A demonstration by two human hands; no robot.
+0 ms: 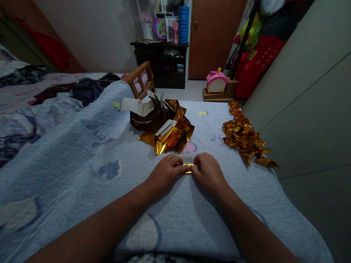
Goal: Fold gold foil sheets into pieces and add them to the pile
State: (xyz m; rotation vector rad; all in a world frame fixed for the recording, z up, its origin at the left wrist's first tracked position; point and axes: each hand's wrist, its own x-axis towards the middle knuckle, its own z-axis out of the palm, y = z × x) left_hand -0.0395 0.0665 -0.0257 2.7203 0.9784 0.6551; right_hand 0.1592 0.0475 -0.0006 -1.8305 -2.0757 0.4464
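A small sheet of gold foil paper (pixel 188 159), pale on its back, lies partly folded on the bed in front of me. My left hand (pixel 168 168) grips its left side, thumb pressed on the gold fold. On the other side my right hand (pixel 207 169) pinches the paper's right edge, its thumb near the left one. Beyond the hands sits a loose stack of gold foil sheets (pixel 172 135), some showing pale backs. Over to the right is a pile of folded gold foil pieces (pixel 242 133).
The bed carries a light blue quilted cover (pixel 104 190), rumpled on the left. A wooden rail (pixel 141 80) stands at its far edge. Beyond are a dark shelf unit (pixel 161 65), a pink toy (pixel 217 82) and a brown door (pixel 214 40). A pale cabinet (pixel 309 109) borders the right.
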